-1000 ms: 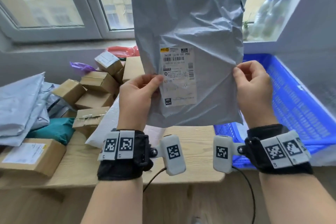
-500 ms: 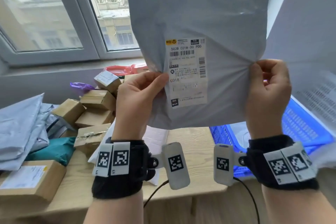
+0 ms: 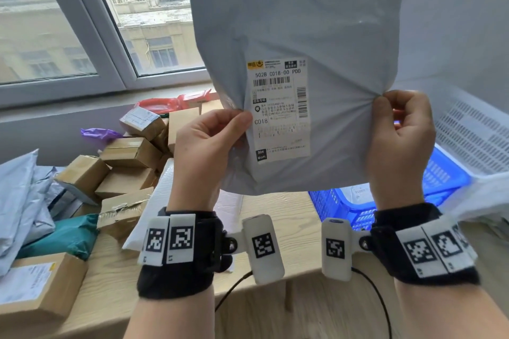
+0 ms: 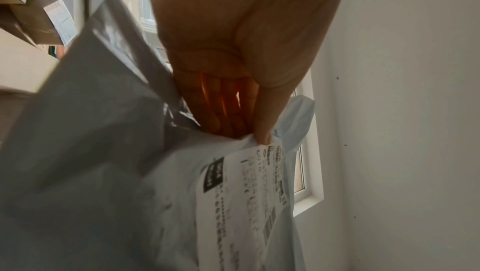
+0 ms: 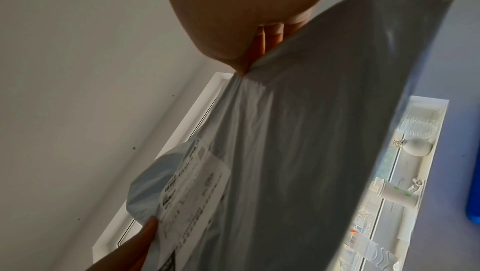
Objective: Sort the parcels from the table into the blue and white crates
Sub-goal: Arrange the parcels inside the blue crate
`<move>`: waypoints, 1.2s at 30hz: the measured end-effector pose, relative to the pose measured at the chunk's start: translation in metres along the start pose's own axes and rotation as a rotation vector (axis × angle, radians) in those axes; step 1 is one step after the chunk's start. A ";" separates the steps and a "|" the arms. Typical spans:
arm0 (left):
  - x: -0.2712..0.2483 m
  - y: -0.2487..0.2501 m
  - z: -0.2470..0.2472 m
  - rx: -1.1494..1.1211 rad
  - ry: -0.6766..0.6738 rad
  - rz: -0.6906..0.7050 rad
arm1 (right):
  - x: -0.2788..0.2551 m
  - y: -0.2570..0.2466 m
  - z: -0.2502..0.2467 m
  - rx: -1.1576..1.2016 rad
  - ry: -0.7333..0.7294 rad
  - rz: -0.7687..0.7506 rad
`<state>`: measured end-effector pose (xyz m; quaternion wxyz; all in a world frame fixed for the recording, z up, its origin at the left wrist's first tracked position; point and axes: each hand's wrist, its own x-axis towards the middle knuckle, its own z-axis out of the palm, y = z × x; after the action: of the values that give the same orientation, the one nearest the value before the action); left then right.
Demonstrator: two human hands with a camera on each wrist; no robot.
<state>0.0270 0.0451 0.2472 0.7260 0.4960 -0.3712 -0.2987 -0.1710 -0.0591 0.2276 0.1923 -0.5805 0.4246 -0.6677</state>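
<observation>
Fingers of both hands pinch one grey mailer bag (image 3: pixel 297 36) by its side edges: left hand (image 3: pixel 205 157) beside the label (image 3: pixel 279 110), right hand (image 3: pixel 399 143) at the opposite edge. Bag hangs upright between them, stretched flat, label facing me, presumably so I can read the code before choosing a crate. Blue crate (image 3: pixel 440 176) sits below my right hand. Boxes (image 3: pixel 129 151) wait on the table (image 3: pixel 275 209) beyond my left.
</observation>
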 end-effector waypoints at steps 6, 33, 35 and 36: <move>0.002 -0.016 0.024 0.039 -0.053 -0.049 | 0.003 0.016 -0.022 -0.062 0.045 0.027; 0.040 -0.186 0.336 0.061 -0.004 -0.223 | 0.195 0.250 -0.181 -0.151 -0.105 0.279; 0.053 -0.201 0.342 0.087 0.021 -0.246 | 0.203 0.269 -0.172 -0.152 -0.143 0.308; 0.061 -0.210 0.344 0.099 0.036 -0.259 | 0.208 0.279 -0.166 -0.160 -0.165 0.320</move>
<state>-0.2411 -0.2441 0.1445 0.6627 0.5801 -0.3052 -0.3621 -0.4449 -0.3160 0.1400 0.2832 -0.5717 0.5460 -0.5430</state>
